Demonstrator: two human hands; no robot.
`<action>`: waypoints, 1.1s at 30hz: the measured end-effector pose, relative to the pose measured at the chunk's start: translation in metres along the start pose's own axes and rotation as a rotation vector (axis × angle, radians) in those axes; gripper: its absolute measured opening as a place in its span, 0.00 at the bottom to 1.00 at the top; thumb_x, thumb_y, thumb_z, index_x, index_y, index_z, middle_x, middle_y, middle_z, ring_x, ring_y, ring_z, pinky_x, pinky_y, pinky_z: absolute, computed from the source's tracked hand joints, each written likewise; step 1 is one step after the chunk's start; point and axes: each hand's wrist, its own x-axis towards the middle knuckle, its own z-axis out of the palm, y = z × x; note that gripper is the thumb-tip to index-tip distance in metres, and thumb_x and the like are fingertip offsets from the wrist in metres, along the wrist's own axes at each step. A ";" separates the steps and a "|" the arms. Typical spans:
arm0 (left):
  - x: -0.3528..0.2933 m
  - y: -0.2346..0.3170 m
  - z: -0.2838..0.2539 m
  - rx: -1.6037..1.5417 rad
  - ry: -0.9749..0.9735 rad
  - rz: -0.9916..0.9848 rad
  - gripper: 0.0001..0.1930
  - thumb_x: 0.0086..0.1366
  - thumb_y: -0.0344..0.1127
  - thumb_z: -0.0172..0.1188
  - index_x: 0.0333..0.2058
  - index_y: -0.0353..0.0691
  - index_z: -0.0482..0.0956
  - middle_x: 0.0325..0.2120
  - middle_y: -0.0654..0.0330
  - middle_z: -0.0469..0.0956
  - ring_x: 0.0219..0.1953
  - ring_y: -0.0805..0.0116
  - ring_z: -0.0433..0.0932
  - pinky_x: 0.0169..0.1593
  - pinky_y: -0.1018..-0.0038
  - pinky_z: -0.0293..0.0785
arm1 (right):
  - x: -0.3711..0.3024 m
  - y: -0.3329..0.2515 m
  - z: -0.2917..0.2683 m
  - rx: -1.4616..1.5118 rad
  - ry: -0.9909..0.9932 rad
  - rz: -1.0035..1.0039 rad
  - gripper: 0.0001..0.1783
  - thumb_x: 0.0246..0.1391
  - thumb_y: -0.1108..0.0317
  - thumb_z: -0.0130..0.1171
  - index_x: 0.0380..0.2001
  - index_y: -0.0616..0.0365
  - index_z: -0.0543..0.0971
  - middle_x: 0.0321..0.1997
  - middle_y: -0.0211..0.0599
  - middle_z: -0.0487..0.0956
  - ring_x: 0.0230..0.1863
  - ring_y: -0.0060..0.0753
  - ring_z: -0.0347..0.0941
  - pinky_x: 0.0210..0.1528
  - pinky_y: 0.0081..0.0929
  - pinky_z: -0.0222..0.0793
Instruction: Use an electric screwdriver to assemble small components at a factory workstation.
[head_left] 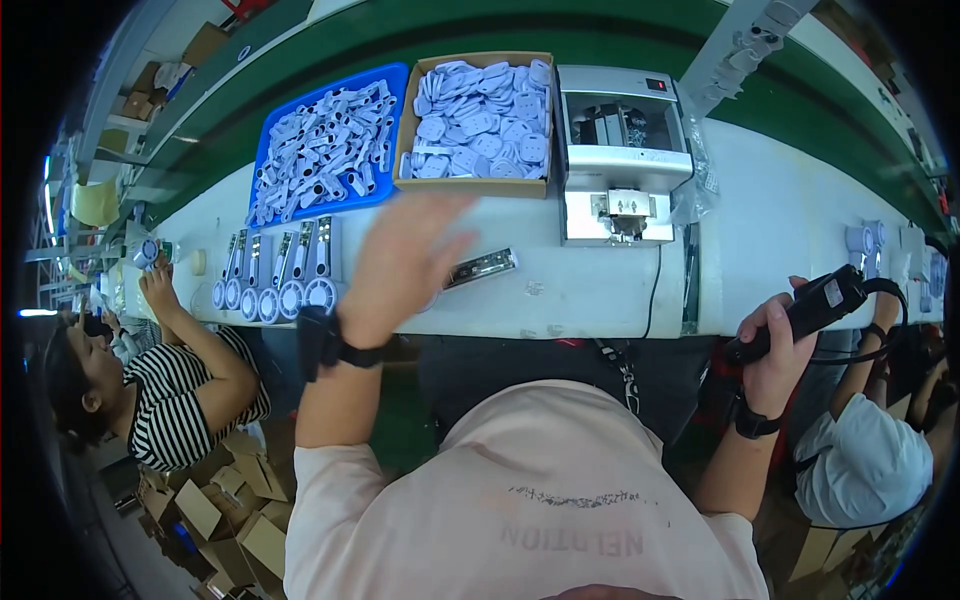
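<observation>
My right hand (pixel 778 345) is wrapped round a black electric screwdriver (pixel 815 308) with a cable, held up at the bench's front edge. My left hand (pixel 405 255), blurred by motion, hovers over the bench with its fingers stretched apart and nothing visible in it. Partly hidden beneath it lies an opened white device with an exposed circuit board (pixel 485 267). To its left stand several white devices with round grilled ends (pixel 292 298), lined up side by side. Beyond the hand are a blue tray (pixel 402 85) of small white plastic parts and a cardboard box (pixel 480 187) of flat white covers.
A silver machine (pixel 628 155) stands right of the box, its dark cable running down the white bench (pixel 590 290). Clear plastic film (pixel 697 195) hangs beside it. A person in a striped top (pixel 190 400) works at the left, another in a light shirt (pixel 865 460) at the right. Opened cartons (pixel 225 505) lie below.
</observation>
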 end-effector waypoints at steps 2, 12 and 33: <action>0.020 -0.026 -0.007 0.104 0.068 -0.122 0.17 0.62 0.32 0.69 0.50 0.43 0.84 0.39 0.55 0.82 0.45 0.50 0.78 0.53 0.59 0.75 | -0.004 0.000 0.000 0.009 0.017 0.009 0.27 0.65 0.71 0.59 0.63 0.64 0.63 0.27 0.31 0.69 0.23 0.25 0.69 0.29 0.25 0.67; 0.062 -0.061 -0.009 0.175 0.195 0.089 0.10 0.58 0.22 0.69 0.39 0.40 0.88 0.43 0.54 0.83 0.48 0.52 0.80 0.51 0.61 0.77 | -0.041 0.001 0.000 -0.051 0.028 0.050 0.27 0.63 0.73 0.60 0.62 0.67 0.66 0.34 0.32 0.73 0.25 0.24 0.71 0.30 0.23 0.69; 0.047 0.056 -0.101 0.119 0.552 0.425 0.26 0.45 0.14 0.74 0.43 0.38 0.77 0.47 0.50 0.85 0.42 0.54 0.82 0.45 0.64 0.81 | 0.014 0.055 -0.015 -0.061 -0.051 0.296 0.24 0.63 0.70 0.61 0.59 0.65 0.70 0.27 0.31 0.73 0.21 0.24 0.69 0.25 0.24 0.66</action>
